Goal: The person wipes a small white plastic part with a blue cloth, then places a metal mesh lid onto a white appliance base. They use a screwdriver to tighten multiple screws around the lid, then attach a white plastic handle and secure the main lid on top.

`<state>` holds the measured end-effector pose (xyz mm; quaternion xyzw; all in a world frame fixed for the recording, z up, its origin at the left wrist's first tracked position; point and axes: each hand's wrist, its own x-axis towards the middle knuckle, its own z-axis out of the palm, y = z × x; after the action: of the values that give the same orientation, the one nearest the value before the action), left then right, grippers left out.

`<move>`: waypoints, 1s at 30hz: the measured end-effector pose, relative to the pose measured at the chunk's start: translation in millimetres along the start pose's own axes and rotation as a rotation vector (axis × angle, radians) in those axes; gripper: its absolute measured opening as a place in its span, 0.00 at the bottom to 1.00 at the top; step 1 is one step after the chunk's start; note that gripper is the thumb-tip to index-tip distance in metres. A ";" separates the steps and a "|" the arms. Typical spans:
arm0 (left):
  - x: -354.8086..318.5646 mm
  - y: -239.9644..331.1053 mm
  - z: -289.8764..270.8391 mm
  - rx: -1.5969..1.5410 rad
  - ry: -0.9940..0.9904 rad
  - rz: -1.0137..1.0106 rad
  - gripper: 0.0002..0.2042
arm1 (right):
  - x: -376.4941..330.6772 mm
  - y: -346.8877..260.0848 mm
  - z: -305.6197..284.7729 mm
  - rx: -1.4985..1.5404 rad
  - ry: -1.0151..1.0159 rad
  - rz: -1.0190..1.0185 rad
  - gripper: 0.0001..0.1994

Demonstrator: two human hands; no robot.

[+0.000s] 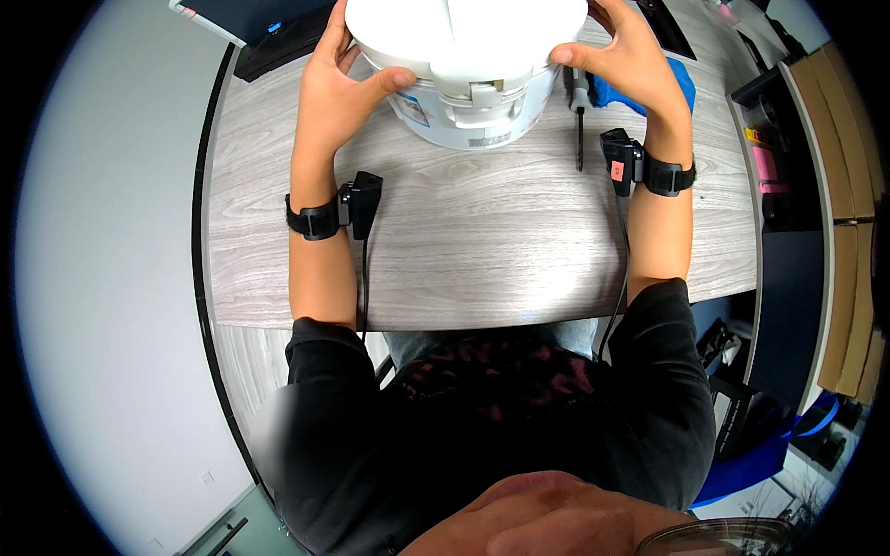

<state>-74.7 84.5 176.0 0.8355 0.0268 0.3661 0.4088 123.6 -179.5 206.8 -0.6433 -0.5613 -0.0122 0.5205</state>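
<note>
A white lidded tub (464,116) with a rounded body stands at the far side of the table. Its smooth white lid (464,42) is down on the body, with a latch at the front middle. My left hand (343,93) curves round the lid's left side, thumb on the rim. On the opposite side my right hand (626,60) grips the lid's edge, its thumb also on the rim. The other fingers are partly hidden behind the tub. To the tub's right, close to my right hand, lies a screwdriver (579,102) with a grey handle and dark shaft.
Blue cloth (681,91) lies under my right wrist. The wood-grain table (482,241) ends in front of my body. Dark equipment (287,42) sits at the far left. Shelves with cardboard boxes (839,139) stand on the right. Cables trail from both wrist-worn devices.
</note>
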 end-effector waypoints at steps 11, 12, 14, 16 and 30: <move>-2.1 3.8 -1.5 0.054 -0.012 0.013 0.56 | 1.1 6.8 0.1 0.014 -0.002 -0.015 0.47; -1.8 3.8 -1.4 0.076 -0.019 0.016 0.56 | 1.3 8.2 -0.2 0.020 -0.003 -0.014 0.47; -2.3 5.3 -0.8 0.067 -0.017 -0.005 0.56 | 2.0 9.7 -0.7 0.028 -0.003 -0.012 0.48; -2.6 6.4 -0.3 0.079 -0.017 -0.012 0.55 | 2.6 14.9 -1.1 0.035 0.004 -0.035 0.48; -2.0 3.2 -2.0 0.094 -0.016 -0.003 0.56 | 3.7 22.6 2.8 0.022 0.032 -0.085 0.49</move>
<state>-78.2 83.0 177.8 0.8568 0.0419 0.3569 0.3698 140.0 -171.0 192.8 -0.6129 -0.5797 -0.0383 0.5355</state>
